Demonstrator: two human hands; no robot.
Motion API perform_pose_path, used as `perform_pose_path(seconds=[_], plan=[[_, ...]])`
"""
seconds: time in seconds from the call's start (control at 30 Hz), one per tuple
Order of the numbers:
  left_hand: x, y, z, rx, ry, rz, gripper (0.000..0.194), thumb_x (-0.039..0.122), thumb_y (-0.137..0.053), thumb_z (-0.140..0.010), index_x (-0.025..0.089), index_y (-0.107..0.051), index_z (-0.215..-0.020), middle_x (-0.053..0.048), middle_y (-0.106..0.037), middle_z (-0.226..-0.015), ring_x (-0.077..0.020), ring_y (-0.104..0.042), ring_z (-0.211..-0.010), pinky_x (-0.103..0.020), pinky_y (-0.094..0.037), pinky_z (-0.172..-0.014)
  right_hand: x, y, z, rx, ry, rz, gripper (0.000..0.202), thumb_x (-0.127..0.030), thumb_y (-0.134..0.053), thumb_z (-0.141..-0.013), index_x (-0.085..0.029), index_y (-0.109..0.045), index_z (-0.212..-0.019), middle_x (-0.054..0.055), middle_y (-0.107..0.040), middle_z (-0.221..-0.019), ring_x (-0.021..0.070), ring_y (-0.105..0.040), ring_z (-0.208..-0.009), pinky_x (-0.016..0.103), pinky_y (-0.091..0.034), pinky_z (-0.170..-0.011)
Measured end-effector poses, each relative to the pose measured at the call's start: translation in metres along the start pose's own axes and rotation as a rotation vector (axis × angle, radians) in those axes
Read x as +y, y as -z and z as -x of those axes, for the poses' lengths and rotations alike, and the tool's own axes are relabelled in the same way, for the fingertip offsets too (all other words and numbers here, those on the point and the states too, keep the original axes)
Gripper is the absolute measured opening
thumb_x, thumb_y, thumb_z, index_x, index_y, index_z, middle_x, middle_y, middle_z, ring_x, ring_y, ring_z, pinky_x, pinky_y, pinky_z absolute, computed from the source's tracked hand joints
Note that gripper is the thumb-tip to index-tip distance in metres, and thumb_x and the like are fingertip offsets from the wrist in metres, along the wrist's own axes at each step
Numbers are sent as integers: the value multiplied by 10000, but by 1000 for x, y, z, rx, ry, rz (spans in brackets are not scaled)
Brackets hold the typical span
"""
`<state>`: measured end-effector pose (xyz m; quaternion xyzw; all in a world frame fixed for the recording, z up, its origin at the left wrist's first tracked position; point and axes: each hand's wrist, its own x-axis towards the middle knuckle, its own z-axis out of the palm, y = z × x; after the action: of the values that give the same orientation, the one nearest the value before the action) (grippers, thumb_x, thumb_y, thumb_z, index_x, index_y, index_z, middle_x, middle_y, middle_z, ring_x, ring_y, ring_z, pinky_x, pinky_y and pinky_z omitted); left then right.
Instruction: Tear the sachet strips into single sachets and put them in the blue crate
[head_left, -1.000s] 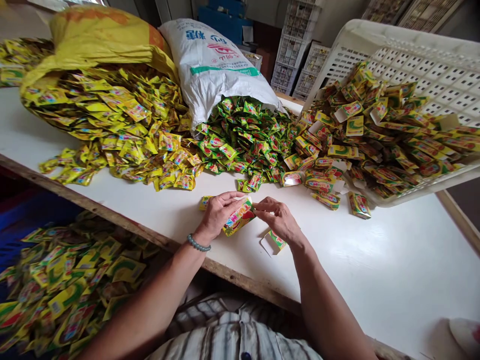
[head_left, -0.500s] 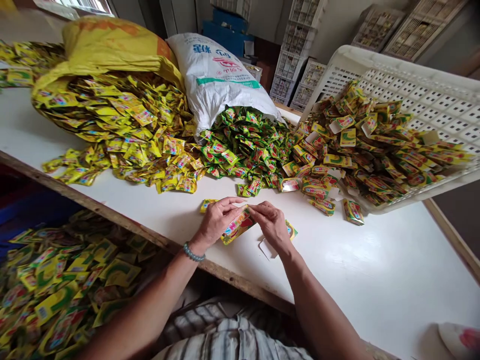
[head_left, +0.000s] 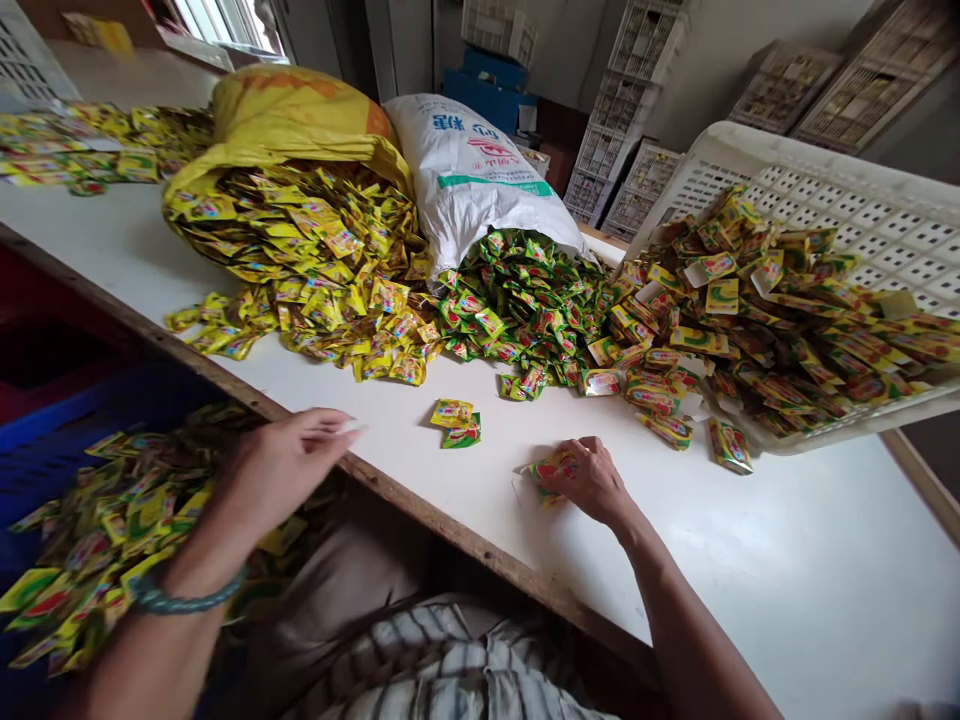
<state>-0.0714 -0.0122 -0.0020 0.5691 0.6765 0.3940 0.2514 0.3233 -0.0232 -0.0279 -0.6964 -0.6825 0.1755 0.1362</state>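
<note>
My right hand [head_left: 594,480] is closed on a small printed carton [head_left: 551,470] low over the white table. The fingers cover part of that carton, and its near edge is blurred. My left hand [head_left: 289,470], with a beaded bracelet at the wrist, is over the table's front edge. Its thumb and forefinger are slightly apart, and I see nothing between them. Between the hands lie a yellow sachet [head_left: 452,411] and a green sachet [head_left: 463,432], one partly over the other.
A yellow sack [head_left: 300,110] spills yellow sachets; a white sack [head_left: 480,165] spills green ones. On the right, cartons heap inside and before a tilted white basket [head_left: 885,210]. Below the table's wooden edge [head_left: 420,510], a blue crate [head_left: 45,440] holds many printed packages. Crates stand stacked behind.
My hands have parted: the left has swung left to the table's edge, and the right has shifted slightly rightward with a carton. Both sachets now show fully. The view has turned left.
</note>
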Motion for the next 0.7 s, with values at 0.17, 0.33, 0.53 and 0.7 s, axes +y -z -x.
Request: perform_pose_path(seconds=[0.17,0.33,0.53,0.7], plan=[[39,-54,19,-219,-70,95,332,547,-657,-740,228,-679,-651,-14,-676,-608,-187,-609,-577,-249,-437,-553,-19,5,-18,-58,-163,-345,356,-410,-827,-581,-200,-556,-678,20,-577,-650,169,-503,-585,329,-438,-584],[56,-86,35,-491,26,346,301,512,-747,-709,212,-729,-732,-37,-724,-684,-200,-655,-647,-248,-451,-571,-70,-9,-26,127,-205,-1137,454,-587,-745,-634,-210,-518,-746,-12,-547,-688,138,-515,-586,298,-461,-574],[59,-95,19,-159,287,935,490,516,-781,-686,155,-664,-997,-68,-757,-890,-213,-705,-794,-305,-547,-730,-141,-36,-51,-93,12,-1068,461,-632,-554,-820,-182,-647,-862,53,-666,-824,179,-604,-756,296,-481,-693],[37,-65,-3,20,342,923,582,471,-870,-553,175,-590,-969,-16,-738,-768,-200,-700,-663,-293,-545,-614,-146,-54,-78,36,-4,-342,378,-542,-704,-755,-169,-660,-800,131,-669,-923,264,-604,-929,370,-452,-835]])
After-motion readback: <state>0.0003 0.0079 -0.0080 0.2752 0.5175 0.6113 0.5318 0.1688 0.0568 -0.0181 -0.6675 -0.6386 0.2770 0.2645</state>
